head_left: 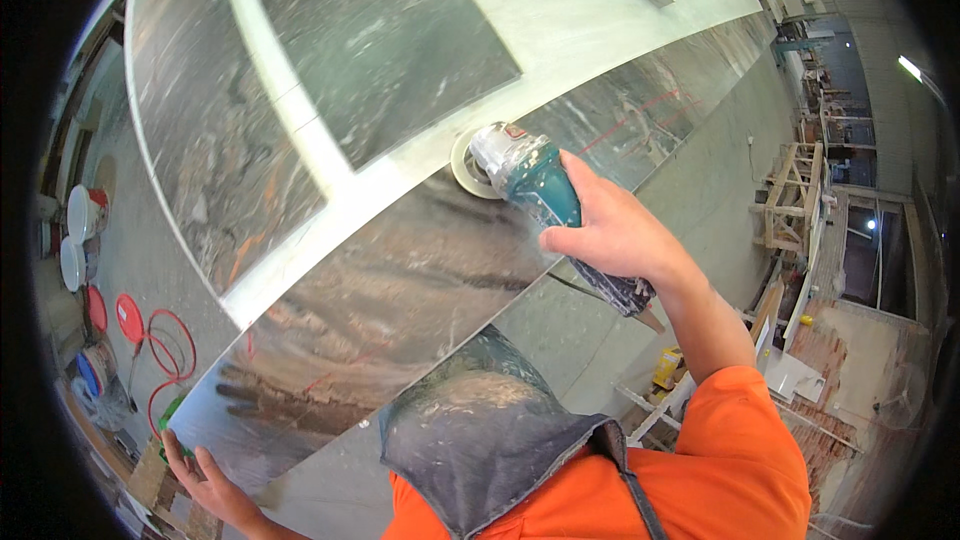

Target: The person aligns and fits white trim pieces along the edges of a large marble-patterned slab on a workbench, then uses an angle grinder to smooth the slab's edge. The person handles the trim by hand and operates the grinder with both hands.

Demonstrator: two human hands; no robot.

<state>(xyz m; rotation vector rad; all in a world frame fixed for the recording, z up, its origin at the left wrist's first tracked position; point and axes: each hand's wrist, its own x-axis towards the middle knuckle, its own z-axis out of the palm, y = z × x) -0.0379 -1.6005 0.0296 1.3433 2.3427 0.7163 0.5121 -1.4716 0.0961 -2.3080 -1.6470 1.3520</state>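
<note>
My right hand (pixel 618 225) is wrapped round the body of a teal angle grinder (pixel 530 172), dusted with pale residue. Its round, light-coloured disc (pixel 466 166) lies at the far edge of a long, polished stone slab (pixel 400 265); whether it touches the stone I cannot tell. Brown, grey and dark veins run through the slab, with a few red marks on it. At the slab's left end, my left hand (pixel 212 485) has its fingers apart and holds nothing. Beside those fingers a green object (pixel 172 425) shows in part, too hidden to name.
Two more dark stone pieces (pixel 375 40) lie on a white surface (pixel 560 40) beyond the slab. White buckets (pixel 78 262) and a red hose (pixel 188 345) are on the floor at left. Wooden trestles (pixel 790 195) stand at right, near a yellow item (pixel 667 368).
</note>
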